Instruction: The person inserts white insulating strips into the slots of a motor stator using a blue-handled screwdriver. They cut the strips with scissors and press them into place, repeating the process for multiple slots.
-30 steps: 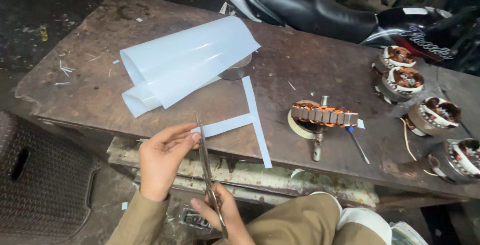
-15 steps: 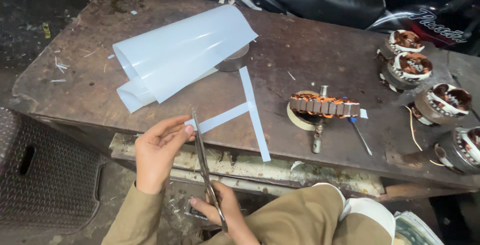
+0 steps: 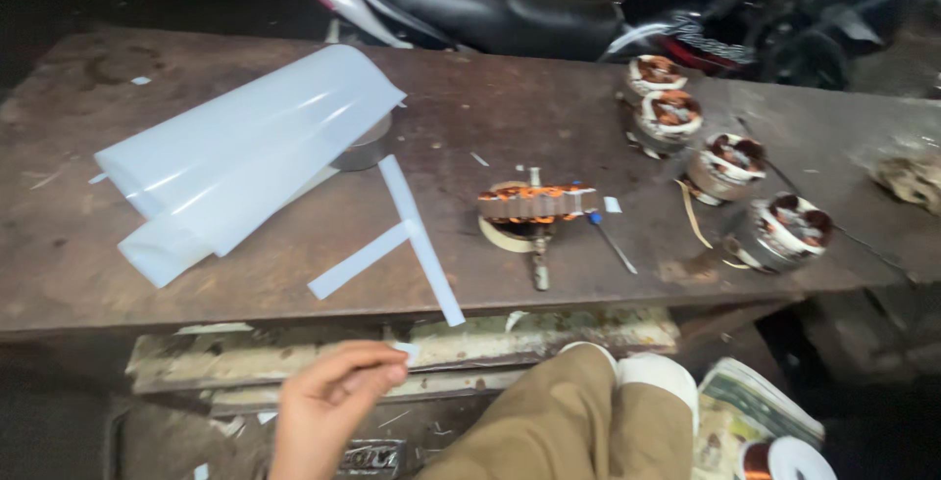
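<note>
My left hand point(image 3: 328, 406) is low in the view, below the front edge of the bench point(image 3: 147, 294). Its thumb and fingertips pinch a small white scrap of paper point(image 3: 406, 350). My right hand is out of sight. On the bench a short white paper strip point(image 3: 358, 260) lies touching a longer strip point(image 3: 421, 241), which overhangs the front edge. A large curled white sheet point(image 3: 245, 156) lies to the left. A motor armature with copper windings point(image 3: 534, 205) rests mid-bench.
Several wound stators point(image 3: 730, 161) stand at the right, and a thin screwdriver point(image 3: 613, 243) lies beside the armature. A tape roll point(image 3: 365, 150) peeks from under the sheet. A motorcycle point(image 3: 510, 0) is parked behind. My knee in tan trousers point(image 3: 578, 411) and a newspaper point(image 3: 755, 406) are below.
My left hand has drawn back from the strip at the bench edge, now pinching a small scrap. The scissors and my right hand have left the view. The camera has shifted right.
</note>
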